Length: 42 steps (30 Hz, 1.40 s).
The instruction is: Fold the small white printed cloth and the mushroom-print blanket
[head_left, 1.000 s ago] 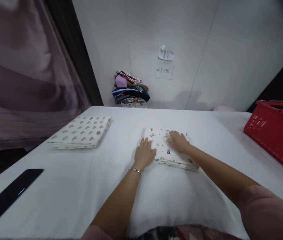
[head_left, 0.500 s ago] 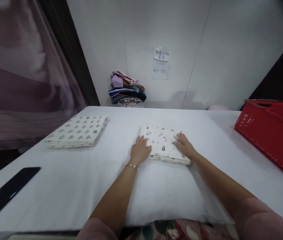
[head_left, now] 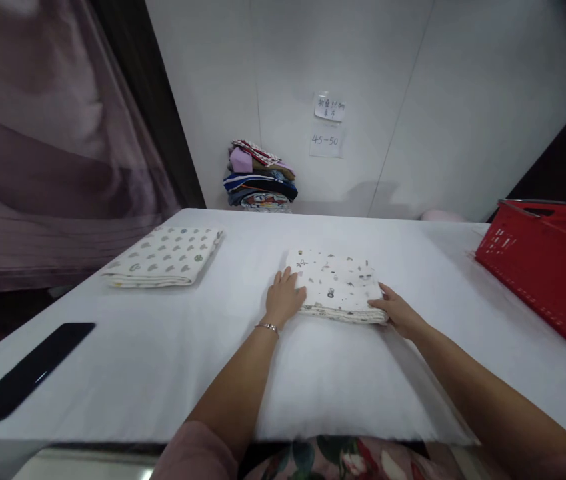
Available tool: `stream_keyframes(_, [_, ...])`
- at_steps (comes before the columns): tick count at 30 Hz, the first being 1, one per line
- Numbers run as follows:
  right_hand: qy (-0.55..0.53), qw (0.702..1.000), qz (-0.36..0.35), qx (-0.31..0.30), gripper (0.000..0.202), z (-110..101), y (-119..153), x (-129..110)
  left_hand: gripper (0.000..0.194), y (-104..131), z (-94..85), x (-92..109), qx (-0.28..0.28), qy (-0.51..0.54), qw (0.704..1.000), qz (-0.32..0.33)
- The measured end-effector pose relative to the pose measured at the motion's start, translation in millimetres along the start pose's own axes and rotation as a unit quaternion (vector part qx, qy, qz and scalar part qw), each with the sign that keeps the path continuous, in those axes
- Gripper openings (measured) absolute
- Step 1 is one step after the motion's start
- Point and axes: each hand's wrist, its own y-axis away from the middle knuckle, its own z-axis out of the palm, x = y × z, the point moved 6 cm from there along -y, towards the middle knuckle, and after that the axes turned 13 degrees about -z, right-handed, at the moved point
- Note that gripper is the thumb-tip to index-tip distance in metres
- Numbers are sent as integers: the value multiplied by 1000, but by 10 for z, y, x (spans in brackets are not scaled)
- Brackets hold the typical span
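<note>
A white cloth (head_left: 335, 283) with small printed figures lies folded into a flat, layered rectangle in the middle of the table. On its left edge rests my left hand (head_left: 285, 297), fingers stretched out flat and a bracelet at the wrist. My right hand (head_left: 400, 312) is at the front right corner of the cloth, the thumb on top and the other fingers around the side edge, partly hidden. Further left lies a second folded cloth (head_left: 167, 257), white with grey mushroom-like prints, apart from both hands.
The white-covered table (head_left: 213, 373) reaches back to a pale wall. A black flat object (head_left: 27, 373) lies at the front left. A red basket (head_left: 537, 267) stands at the right. Against the wall are a pile of folded fabrics (head_left: 261, 180) and paper signs (head_left: 327, 142). A curtain hangs left.
My right hand has slid from the top of the cloth to its right edge and closed around the corner. The left hand stays on the left edge. The view has shifted slightly.
</note>
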Motion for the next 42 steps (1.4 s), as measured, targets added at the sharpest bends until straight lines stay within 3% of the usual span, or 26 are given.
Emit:
stream_keyframes(2, [2,999,-24,23,83,-120,-123,9,46,31,1,4,-7,14,1000,-4])
stream_keyframes(5, [54,991,-78,92,85,-476,-382,28,45,141,66,105,-38,34,998,36])
stream_keyframes(8, [117,981,-45,147,80,-850,-606,132,47,303,151,283,-60,49,991,113])
stream_keyframes(10, [188,972,-24,141,68,-984,-708,155,48,379,180,360,-56,57,988,135])
stream_keyframes(12, [304,944,-58,113,59,-978,-777,59,48,411,185,396,-47,62,987,137])
stream_keyframes(15, [429,885,-165,70,53,-671,-800,-203,44,418,163,417,-37,62,989,133])
stream_keyframes(19, [425,859,-283,-45,49,188,-766,-490,41,433,119,447,-19,48,989,136])
stream_keyframes(23, [409,837,-331,-154,51,1079,-840,-648,42,476,104,476,-8,46,988,150])
stream_keyframes(27, [433,812,-332,-207,52,1624,-1023,-655,44,493,120,482,-10,60,986,153])
stream_keyframes(30, [453,813,-305,-203,50,1747,-1123,-558,42,489,123,481,-13,78,986,150])
stream_keyframes(36, [429,827,-304,-200,49,1722,-1122,-440,27,439,55,439,-25,159,975,156])
stream_keyframes(38, [419,832,-310,-190,48,1707,-1117,-459,25,340,47,338,-31,199,972,120])
stream_keyframes(42, [410,837,-312,-183,46,1663,-1049,-514,26,-5,6,-17,24,236,971,-12])
